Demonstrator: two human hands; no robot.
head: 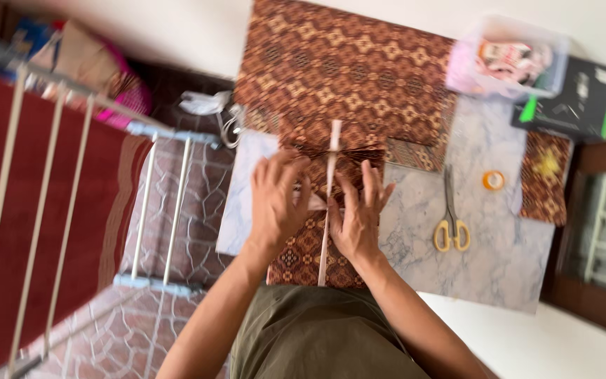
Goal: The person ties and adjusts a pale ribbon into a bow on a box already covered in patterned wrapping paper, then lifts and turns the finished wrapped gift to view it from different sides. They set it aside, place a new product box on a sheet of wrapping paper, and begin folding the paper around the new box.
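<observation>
Marble-patterned tabletop (499,245), pale wall beyond, patterned mauve floor tiles (198,203), white metal rack (156,203) over dark red cloth (29,210), soft daylight

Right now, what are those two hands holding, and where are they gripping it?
Both the left hand and right hand press on a brown patterned parcel, either side of its white ribbon; the exact grip is blurred.

1. We note yellow-handled scissors (450,214) on the marble-patterned board (499,260).
2. An orange tape roll (494,180) lies near them.
3. A clear plastic box (508,56) sits beside a black carton (578,102).
4. A white drying rack (71,196) stands well apart.
</observation>
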